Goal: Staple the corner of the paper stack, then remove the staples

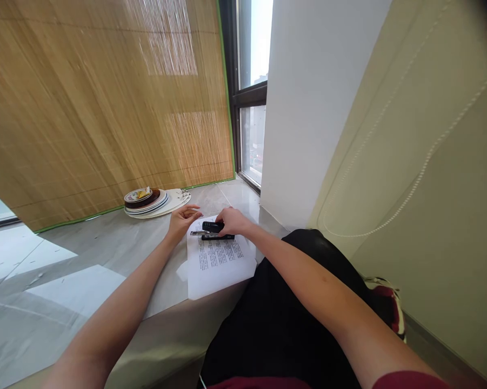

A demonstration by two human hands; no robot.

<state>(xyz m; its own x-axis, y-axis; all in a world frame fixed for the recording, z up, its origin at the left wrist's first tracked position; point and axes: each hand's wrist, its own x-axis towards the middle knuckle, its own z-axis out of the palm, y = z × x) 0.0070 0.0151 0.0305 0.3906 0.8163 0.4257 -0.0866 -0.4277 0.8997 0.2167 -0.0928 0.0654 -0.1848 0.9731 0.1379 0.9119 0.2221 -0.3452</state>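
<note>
A printed sheet of paper lies on the grey marble sill, its near edge hanging over the sill's front. A black stapler rests across the sheet's top edge. My right hand is closed over the stapler's rear end. My left hand sits at the paper's top left corner, just left of the stapler's metal nose, fingers curled and apart, holding nothing I can make out.
A stack of plates stands further back on the sill. A bamboo blind hangs behind it, with a window to its right. A white wall and a beige panel close the right side.
</note>
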